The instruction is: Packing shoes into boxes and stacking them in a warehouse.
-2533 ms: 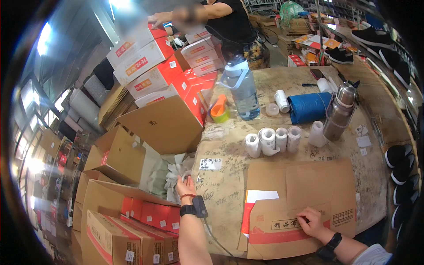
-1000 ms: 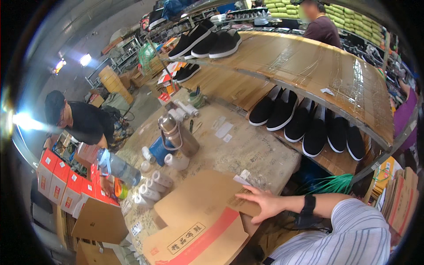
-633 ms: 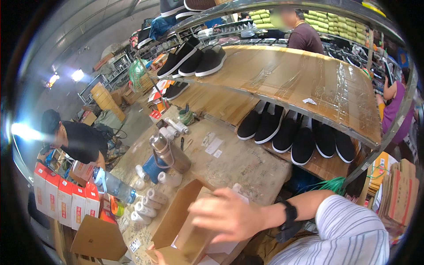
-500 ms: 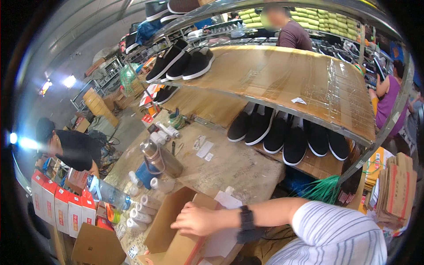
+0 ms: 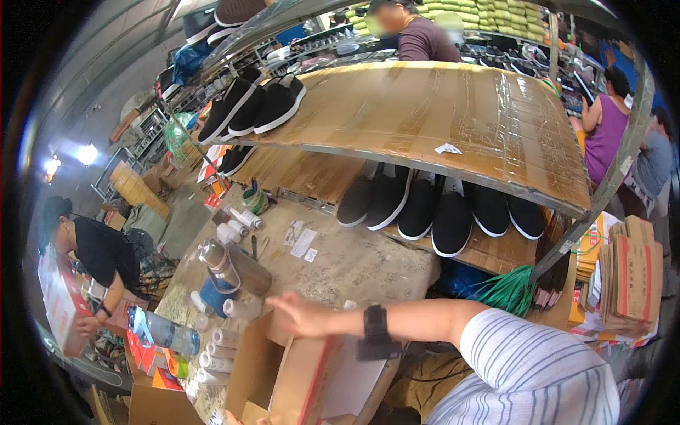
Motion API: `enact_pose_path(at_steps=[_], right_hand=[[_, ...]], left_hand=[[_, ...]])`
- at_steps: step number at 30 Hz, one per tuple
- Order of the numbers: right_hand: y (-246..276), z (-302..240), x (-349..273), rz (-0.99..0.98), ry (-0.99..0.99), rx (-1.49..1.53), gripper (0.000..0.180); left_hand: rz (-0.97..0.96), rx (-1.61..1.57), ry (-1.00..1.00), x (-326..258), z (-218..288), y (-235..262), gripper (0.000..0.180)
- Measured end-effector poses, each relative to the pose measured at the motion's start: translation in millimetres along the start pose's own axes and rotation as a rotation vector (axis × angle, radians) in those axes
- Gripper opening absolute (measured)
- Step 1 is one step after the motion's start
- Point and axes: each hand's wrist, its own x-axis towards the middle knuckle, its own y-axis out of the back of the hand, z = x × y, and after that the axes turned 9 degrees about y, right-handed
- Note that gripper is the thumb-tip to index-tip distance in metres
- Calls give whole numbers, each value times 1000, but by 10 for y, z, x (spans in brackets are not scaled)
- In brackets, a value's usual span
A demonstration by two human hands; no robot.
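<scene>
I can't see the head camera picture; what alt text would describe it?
A person's right hand, fingers spread, reaches over an open cardboard box on a cluttered worktable. Black slip-on shoes line the shelf behind.

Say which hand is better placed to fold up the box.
Right, probably. The right hand hovers open over the box, wrist across its top. Only fingertips of another hand, likely the left, show at the bottom edge.
</scene>
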Motion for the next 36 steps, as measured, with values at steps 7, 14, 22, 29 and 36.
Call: enact_pose_path(at_steps=[7, 14, 22, 29, 36], right_hand=[[138, -258, 124, -676, 116, 127, 80], [329, -616, 90, -510, 193, -30, 54], [502, 602, 83, -405, -28, -92, 26], [1868, 1423, 961, 226, -169, -1122, 48], [1993, 1435, 904, -116, -466, -601, 53]], left_hand=[[-73, 548, -114, -99, 775, 35, 71], [159, 677, -164, -416, 1330, 159, 59], [17, 1121, -231, -354, 723, -218, 47], [75, 979, -150, -375, 722, -278, 54], [115, 994, -174, -397, 701, -376, 53]])
